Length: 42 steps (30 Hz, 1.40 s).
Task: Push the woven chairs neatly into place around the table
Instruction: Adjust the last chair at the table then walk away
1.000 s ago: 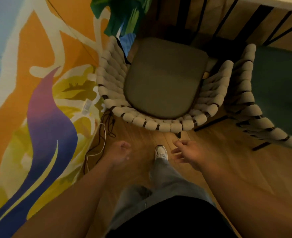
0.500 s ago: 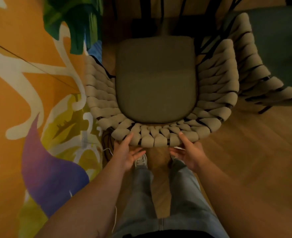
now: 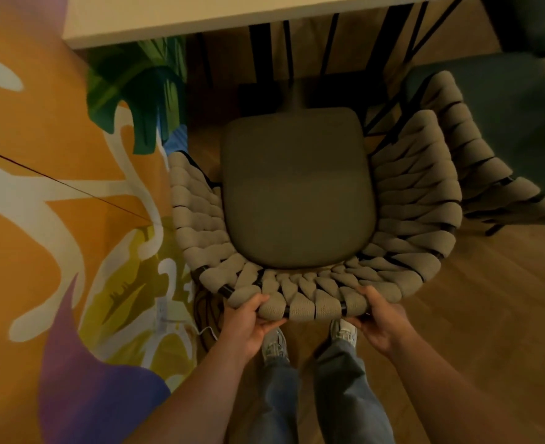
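Both forearms are bare, no sleeves showing, and the left hand and right hand carry no rings or watch. Below them, faded blue jeans run down to pale, laced sneakers.

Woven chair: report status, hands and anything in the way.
Left hand and right hand both gripping the back rim of the woven chair. Seat front close to the table edge. Second woven chair tight against its right side.
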Each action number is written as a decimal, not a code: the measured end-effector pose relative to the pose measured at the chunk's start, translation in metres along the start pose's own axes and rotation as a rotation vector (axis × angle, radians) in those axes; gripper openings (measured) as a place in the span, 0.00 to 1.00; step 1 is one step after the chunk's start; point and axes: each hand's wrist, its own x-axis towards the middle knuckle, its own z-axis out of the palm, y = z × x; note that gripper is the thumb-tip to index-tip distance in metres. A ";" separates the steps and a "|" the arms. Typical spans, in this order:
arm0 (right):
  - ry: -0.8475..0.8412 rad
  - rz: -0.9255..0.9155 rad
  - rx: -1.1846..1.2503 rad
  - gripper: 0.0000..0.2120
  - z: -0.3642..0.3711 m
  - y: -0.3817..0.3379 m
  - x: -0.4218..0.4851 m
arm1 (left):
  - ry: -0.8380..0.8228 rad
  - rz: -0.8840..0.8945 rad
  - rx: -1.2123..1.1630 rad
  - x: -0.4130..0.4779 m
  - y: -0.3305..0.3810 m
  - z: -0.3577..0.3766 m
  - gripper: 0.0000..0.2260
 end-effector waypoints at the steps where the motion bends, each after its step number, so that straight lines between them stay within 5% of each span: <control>1: -0.006 -0.004 0.000 0.06 0.003 -0.003 0.001 | -0.008 0.004 0.007 0.002 0.004 0.004 0.29; 7: -0.028 -0.028 -0.008 0.15 0.022 -0.027 0.018 | 0.007 0.046 0.039 0.015 0.029 0.031 0.27; 21: -0.042 -0.065 -0.085 0.13 0.035 -0.087 0.040 | 0.031 0.039 -0.022 0.034 0.036 0.079 0.27; 28: -0.091 -0.058 -0.107 0.03 0.037 -0.087 0.030 | 0.042 0.020 -0.001 0.034 0.038 0.078 0.26; 42: -0.120 -0.049 -0.082 0.08 0.037 -0.073 0.027 | 0.020 0.017 0.033 0.025 0.046 0.066 0.26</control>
